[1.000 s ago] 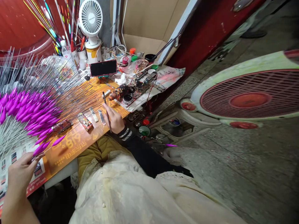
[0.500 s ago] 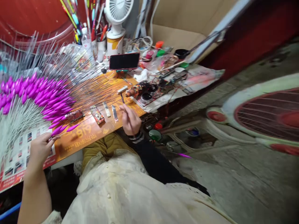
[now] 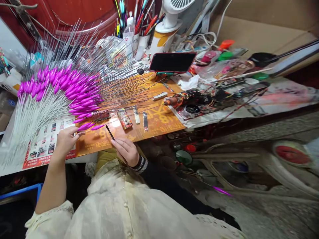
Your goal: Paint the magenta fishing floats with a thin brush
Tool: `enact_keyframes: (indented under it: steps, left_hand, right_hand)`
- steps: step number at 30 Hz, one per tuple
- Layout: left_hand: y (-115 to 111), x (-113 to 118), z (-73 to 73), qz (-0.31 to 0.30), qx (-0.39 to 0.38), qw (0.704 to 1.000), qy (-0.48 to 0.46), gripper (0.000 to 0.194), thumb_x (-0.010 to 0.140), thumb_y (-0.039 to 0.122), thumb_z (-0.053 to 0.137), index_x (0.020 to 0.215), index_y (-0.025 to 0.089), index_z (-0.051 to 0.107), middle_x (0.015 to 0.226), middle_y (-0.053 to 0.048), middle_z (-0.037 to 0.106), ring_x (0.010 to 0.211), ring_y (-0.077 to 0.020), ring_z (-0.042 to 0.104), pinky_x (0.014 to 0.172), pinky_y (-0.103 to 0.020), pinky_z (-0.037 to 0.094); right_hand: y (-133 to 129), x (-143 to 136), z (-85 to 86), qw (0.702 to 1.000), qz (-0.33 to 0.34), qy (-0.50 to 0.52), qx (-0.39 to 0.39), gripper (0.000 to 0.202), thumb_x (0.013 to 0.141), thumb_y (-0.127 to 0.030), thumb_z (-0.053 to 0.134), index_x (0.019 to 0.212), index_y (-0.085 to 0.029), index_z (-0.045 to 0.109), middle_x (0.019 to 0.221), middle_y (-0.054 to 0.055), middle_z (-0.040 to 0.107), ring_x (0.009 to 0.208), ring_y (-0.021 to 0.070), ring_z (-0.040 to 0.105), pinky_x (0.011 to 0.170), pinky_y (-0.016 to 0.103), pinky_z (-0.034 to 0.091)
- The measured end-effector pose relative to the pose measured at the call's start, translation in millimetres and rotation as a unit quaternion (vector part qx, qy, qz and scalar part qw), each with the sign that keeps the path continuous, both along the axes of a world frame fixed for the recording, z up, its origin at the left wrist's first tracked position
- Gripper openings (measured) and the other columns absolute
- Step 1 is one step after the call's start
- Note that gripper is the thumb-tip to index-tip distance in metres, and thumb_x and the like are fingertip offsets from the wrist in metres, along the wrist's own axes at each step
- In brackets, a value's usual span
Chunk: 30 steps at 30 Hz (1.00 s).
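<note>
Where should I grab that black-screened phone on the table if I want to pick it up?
Probably pinch the phone by its upper long edge, coming from above. It is propped sideways on a small stand, so that edge is raised, while thin stems crowd in on its left.

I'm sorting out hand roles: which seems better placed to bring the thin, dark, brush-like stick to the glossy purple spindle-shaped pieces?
Right, probably: the right hand holds the stick, its tip near the purple spindle-shaped pieces at the left hand.
</note>
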<state>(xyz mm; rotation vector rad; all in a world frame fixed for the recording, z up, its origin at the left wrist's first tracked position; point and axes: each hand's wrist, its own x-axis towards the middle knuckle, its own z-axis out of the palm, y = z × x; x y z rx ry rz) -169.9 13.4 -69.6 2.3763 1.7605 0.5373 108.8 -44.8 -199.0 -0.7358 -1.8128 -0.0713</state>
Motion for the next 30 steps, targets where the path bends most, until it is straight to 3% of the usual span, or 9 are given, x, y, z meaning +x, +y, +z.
enact_keyframes:
  steps: [11,23,30]
  left_hand:
    - [-3.8,0.9,2.2,0.011,-0.022,1.000,0.007,0.029,0.095,0.041,0.061,0.081,0.021,0.076,0.074,-0.002,0.069,0.069,-0.0157,0.060,0.065,-0.027,0.038]
    - [-4.0,2.2,2.2,0.009,-0.023,1.000,0.015,0.025,0.094,0.039,0.062,0.084,0.023,0.077,0.075,-0.001,0.069,0.070,-0.0166,0.061,0.066,-0.028,0.039]
    - [-3.2,2.1,2.2,0.003,-0.020,1.000,0.019,0.024,0.094,0.039,0.062,0.083,0.023,0.076,0.075,-0.001,0.070,0.071,-0.0169,0.062,0.067,-0.028,0.041]
  right_hand:
    - [-1.7,-2.9,-2.3,0.999,-0.026,-0.028,-0.008,0.067,0.094,-0.003,0.055,0.158,-0.015,0.040,0.118,0.014,0.075,0.112,0.0250,0.071,0.095,0.042,0.063]
    - [-2.7,-2.7,-3.8,0.998,-0.033,-0.037,-0.029,0.056,0.098,-0.008,0.050,0.153,-0.017,0.047,0.119,0.013,0.076,0.112,0.0233,0.072,0.097,0.041,0.062]
    - [-2.4,-3.2,-6.1,0.998,-0.038,-0.030,-0.028,0.059,0.097,-0.007,0.052,0.155,-0.016,0.044,0.118,0.013,0.076,0.112,0.0237,0.072,0.097,0.041,0.063]
